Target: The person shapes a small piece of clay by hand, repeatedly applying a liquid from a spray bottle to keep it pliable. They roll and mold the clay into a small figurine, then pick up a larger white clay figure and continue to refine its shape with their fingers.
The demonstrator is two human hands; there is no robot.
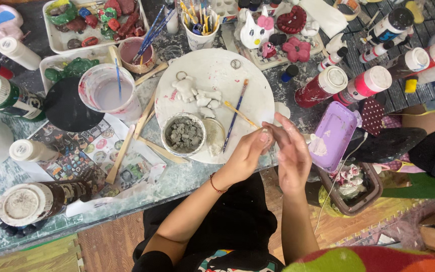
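Note:
My left hand (247,151) and my right hand (290,151) meet at their fingertips just off the near right edge of a round white board (212,73). The fingers pinch something small and pale between them; I cannot tell what it is. On the board lie several white clay pieces (197,95), two thin brushes (235,113) crossed, and a small bowl of grey lumps (184,134). A clear lid (215,136) leans next to that bowl.
A purple tray (333,133) sits right of my hands. Paint bottles (346,83) lie at the upper right. A cup of cloudy water (107,93), a black disc (69,108), wooden sticks (122,153) and jars crowd the left. Painted figures (275,30) stand at the back.

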